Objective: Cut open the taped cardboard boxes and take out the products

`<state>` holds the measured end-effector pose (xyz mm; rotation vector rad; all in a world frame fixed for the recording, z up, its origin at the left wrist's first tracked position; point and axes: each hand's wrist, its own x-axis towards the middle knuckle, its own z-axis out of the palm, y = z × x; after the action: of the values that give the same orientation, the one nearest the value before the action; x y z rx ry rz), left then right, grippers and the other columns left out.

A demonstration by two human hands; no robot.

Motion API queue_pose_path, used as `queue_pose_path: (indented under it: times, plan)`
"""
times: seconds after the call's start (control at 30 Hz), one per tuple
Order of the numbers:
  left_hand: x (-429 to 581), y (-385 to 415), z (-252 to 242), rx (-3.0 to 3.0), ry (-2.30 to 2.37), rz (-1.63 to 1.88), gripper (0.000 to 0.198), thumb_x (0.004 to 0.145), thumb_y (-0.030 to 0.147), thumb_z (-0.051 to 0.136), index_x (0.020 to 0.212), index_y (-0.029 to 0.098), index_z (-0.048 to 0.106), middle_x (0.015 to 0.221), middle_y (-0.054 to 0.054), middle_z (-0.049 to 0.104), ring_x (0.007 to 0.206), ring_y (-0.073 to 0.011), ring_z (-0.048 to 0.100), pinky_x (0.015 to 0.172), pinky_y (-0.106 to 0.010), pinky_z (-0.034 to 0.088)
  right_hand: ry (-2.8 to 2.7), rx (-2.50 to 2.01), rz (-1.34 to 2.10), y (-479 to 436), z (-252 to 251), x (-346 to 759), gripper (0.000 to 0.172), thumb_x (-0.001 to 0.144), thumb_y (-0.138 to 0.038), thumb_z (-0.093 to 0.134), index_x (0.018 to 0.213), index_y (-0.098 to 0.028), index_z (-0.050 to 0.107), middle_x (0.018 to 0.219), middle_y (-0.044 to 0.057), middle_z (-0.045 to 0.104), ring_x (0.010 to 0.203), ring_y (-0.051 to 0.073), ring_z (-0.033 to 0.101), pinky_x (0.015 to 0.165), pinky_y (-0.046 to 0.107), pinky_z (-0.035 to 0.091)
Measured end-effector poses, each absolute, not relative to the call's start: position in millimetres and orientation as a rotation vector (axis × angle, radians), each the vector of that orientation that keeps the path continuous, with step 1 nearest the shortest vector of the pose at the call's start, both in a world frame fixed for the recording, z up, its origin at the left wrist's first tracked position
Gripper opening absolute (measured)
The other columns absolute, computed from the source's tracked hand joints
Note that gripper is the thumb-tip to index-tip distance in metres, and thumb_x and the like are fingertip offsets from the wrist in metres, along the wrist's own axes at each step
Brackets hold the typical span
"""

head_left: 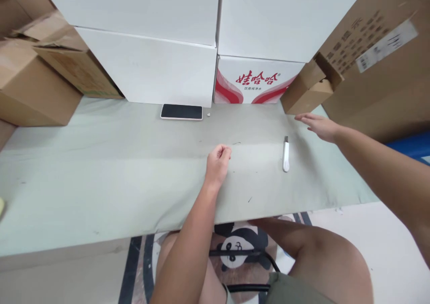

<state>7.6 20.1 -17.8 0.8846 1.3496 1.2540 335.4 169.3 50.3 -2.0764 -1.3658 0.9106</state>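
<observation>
My left hand rests over the middle of the cloth-covered table, its fingers curled closed and no object showing in them. On the right, my right hand is held open with the fingers stretched out, close to a small open cardboard box. Below and left of that hand lies a white utility knife, touched by neither hand, with its blade end pointing away from me. A smartphone with a dark screen lies farther back, against the white boxes.
White boxes are stacked along the back, beside a red-and-white printed carton. Brown cardboard boxes stand at the left, and a large carton at the right. Small dark scraps dot the cloth. My legs are below the table edge.
</observation>
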Motion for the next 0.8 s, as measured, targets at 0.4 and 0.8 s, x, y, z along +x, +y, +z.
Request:
queue_pose_path:
  times: [0.4,0.8]
  plan:
    - [-38.3,-19.3,2.7,0.770,1.187,1.484,0.025,0.085,0.038,0.058,0.069,0.020,0.053,0.062,0.005,0.045,0.061,-0.0109,0.041,0.060,-0.027,0.032,-2.153,-1.822,0.642,139.7,73.7,184.8,0.023,0.091,-0.025,0.061,0.109,-0.023,0.076,0.122,0.006,0.077,0.115,0.024,0.073,0.112,0.051,0.054]
    - [-120.9,-42.5,12.6,0.325,1.131,1.626,0.024,0.089,0.026,0.059,0.067,0.019,0.053,0.064,0.002,0.047,0.062,-0.0109,0.040,0.060,-0.027,0.032,-2.749,-0.753,0.393,136.5,28.8,-193.3,0.046,0.092,-0.025,0.056,0.138,-0.021,0.063,0.141,0.011,0.061,0.134,0.033,0.061,0.121,0.057,0.045]
